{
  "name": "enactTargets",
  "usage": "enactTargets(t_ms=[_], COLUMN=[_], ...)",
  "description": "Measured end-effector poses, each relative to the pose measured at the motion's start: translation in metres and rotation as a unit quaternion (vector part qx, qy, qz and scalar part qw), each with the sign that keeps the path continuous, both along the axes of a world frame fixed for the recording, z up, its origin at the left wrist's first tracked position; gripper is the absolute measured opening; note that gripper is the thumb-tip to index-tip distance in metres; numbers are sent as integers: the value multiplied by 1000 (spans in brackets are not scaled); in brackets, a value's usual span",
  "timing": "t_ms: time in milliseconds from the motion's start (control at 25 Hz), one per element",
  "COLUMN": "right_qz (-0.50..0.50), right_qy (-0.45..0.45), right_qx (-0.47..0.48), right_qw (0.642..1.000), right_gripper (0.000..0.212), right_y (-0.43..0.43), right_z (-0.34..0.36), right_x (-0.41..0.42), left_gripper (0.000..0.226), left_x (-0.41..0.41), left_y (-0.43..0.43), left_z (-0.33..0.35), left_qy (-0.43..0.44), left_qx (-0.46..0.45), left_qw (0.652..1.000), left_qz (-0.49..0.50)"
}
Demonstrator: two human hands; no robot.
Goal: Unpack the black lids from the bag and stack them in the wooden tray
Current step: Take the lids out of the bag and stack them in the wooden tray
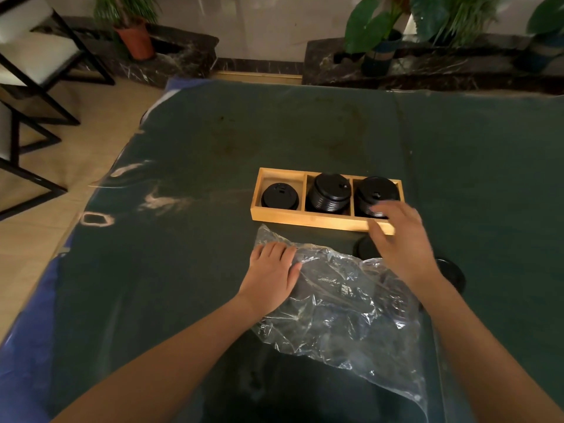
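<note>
A wooden tray (308, 221) with three compartments sits on the green table. Its left compartment holds a low stack of black lids (280, 196). The middle stack (330, 192) and the right stack (374, 190) are tall. A crumpled clear plastic bag (345, 303) lies in front of the tray. My left hand (272, 274) rests flat on the bag's left edge. My right hand (399, 239) hovers blurred over the tray's near right corner, fingers spread, holding nothing. Two loose black lids lie on the cloth, one (366, 248) under my right hand, one (451, 271) to its right.
The green cloth (213, 154) covers the table, with its left edge (100, 184) falling to a tiled floor. Black-framed chairs (33, 87) stand at far left. Potted plants (135, 38) line a dark ledge beyond the table's far edge.
</note>
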State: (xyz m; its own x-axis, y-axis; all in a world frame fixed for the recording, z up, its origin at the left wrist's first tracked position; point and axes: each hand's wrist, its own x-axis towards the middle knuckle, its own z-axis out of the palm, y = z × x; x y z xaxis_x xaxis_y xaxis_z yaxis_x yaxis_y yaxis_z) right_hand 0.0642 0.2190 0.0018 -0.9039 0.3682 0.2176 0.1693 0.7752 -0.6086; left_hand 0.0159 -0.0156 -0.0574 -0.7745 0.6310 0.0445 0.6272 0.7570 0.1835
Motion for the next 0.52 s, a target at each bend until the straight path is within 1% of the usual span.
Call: enactTargets(t_ms=[40, 120, 160, 200, 240, 280, 320, 360, 400, 480, 520], right_qz=[-34, -144, -197, -235, -234, -187, -105, -25, 39, 149, 192], right_qy=[22, 47, 39, 12, -41, -117, -192, -239, -236, -151, -123], right_qx=[-27, -63, -75, -95, -128, -157, -158, -139, -104, -18, 42], right_qw=[999, 986, 977, 967, 963, 963, 963, 961, 966, 977, 973], right_gripper=[17, 9, 7, 8, 13, 20, 21, 16, 19, 45, 56], right_y=[6, 11, 12, 8, 3, -4, -13, -22, -30, -41, -47], right_z=[2, -2, -10, -18, -27, -37, -44, -46, -44, -45, -43], right_x=[28, 86, 111, 132, 145, 151, 153, 149, 139, 108, 89], left_gripper=[43, 42, 42, 41, 41, 40, 38, 36, 33, 30, 30], left_x=[0, 1, 2, 3, 4, 4, 3, 1, 0, 0, -1], left_y=[0, 1, 1, 1, 1, 0, 0, -1, -2, -4, -6], left_z=[0, 1, 1, 2, 2, 3, 3, 2, 2, 2, 2], left_qy=[3, 4, 2, 0, 0, -3, -9, -17, -28, -55, -69], left_qx=[2, 3, 3, 4, 7, 13, 22, 35, 52, 83, 94], left_qw=[1000, 1000, 1000, 1000, 1000, 1000, 1000, 999, 998, 995, 993], left_qz=[2, 5, 6, 7, 7, 8, 9, 11, 12, 13, 15])
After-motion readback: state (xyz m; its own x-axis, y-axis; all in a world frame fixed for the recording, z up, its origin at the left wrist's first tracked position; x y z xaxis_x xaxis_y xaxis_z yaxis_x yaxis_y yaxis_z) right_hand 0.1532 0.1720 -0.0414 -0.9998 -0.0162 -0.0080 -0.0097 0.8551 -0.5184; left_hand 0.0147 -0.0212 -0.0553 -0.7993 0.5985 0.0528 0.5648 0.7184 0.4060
